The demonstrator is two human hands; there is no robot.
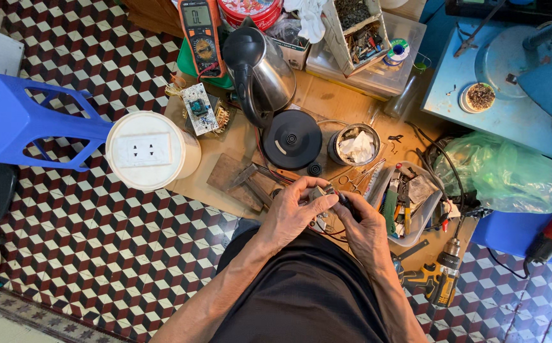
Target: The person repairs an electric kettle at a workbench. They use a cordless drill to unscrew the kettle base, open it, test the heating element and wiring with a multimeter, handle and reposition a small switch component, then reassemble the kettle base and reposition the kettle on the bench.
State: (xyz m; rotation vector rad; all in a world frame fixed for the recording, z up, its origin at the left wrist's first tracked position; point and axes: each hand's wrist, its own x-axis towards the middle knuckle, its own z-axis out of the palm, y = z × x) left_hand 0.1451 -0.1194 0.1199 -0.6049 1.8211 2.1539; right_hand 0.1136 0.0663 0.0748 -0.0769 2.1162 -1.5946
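Patterned floor tiles in maroon, white and black surround a low wooden board crowded with repair gear, seen from directly above. At the board's near edge, just above the lap, a small metal part is pinched between both hands: the left hand is closed on it from the left with thumb and forefinger, and the right hand is closed on its right end, fingers curled tight. The part's long axis appears to run roughly left to right, tilted slightly down toward the right hand (its exact shape is largely hidden by the fingers). Thin wires are seen trailing below it. A steel kettle is laid on its side farther up the board, with its black round base just below it. A multimeter, a small circuit board, a tin of scraps, a tray of hand tools and a cordless drill are spread about, and a blue plastic stool is overturned at left.
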